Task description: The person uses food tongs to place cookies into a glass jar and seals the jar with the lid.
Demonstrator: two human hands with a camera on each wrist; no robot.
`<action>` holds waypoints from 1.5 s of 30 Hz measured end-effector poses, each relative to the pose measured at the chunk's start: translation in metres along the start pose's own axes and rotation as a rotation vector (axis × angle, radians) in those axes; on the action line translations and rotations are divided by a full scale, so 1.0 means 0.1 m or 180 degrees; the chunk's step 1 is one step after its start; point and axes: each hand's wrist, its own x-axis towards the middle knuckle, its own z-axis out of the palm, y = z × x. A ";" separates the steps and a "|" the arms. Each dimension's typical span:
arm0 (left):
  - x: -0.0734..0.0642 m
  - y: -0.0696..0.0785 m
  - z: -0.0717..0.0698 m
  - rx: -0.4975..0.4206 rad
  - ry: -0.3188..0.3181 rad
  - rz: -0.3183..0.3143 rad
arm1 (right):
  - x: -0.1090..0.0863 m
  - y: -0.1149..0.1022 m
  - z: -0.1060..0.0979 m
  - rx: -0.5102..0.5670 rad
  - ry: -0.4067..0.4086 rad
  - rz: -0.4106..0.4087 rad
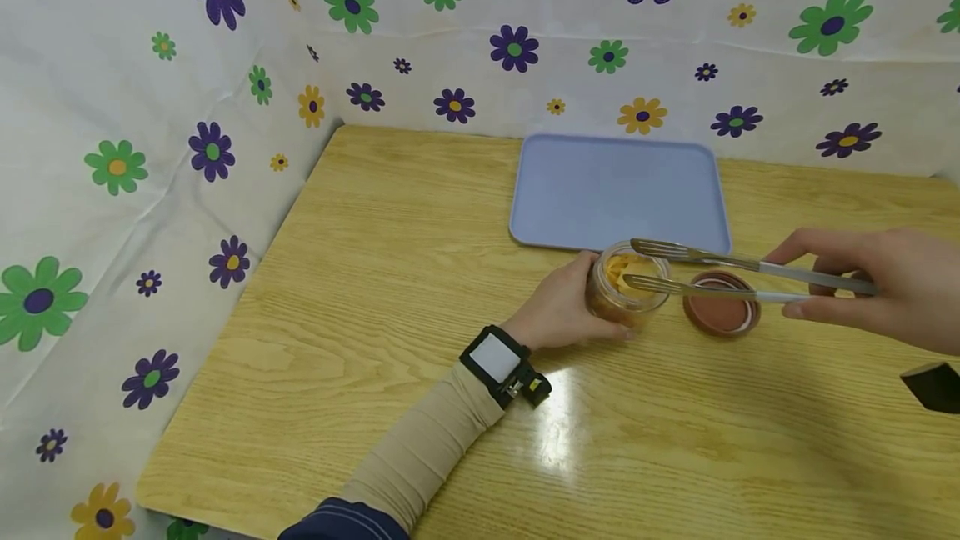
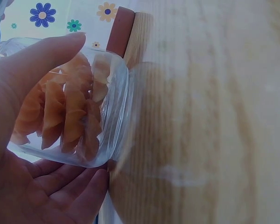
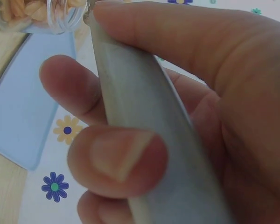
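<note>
A clear glass jar (image 1: 606, 300) stands without its lid on the wooden table, holding orange spiral pasta (image 2: 73, 114). My left hand (image 1: 558, 302) grips the jar's side, thumb on one side and fingers round the other. Metal tongs (image 1: 738, 294) with slotted, fork-like tips are in my right hand (image 1: 888, 286), thumb on one arm and fingers round the other. Their tips are spread apart over the jar's mouth, the nearer one close above the pasta. Whether it touches any piece I cannot tell. Only the grey-white handle shows large in the right wrist view.
A reddish-brown lid (image 1: 722, 311) lies on the table just right of the jar, below the tongs. Behind the jar is a pale blue tray (image 1: 622, 190). Flower-patterned cloth (image 1: 450, 48) hangs along the table's back and left edges.
</note>
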 end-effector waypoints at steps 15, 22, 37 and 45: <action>0.03 0.00 -0.06 0.0037 0.0003 0.0029 | 0.22 -0.04 -0.15 0.0448 0.0301 0.0154; 0.03 0.00 -0.09 0.0081 0.0015 0.0011 | 0.67 0.03 -0.17 0.0883 0.0386 0.0469; -0.01 -0.01 -0.01 -0.0003 0.0005 0.0045 | 1.62 0.17 0.51 0.1349 0.0200 0.0380; -0.02 -0.02 0.00 0.0003 0.0013 0.0056 | 1.77 0.23 0.71 0.1242 0.0187 0.0324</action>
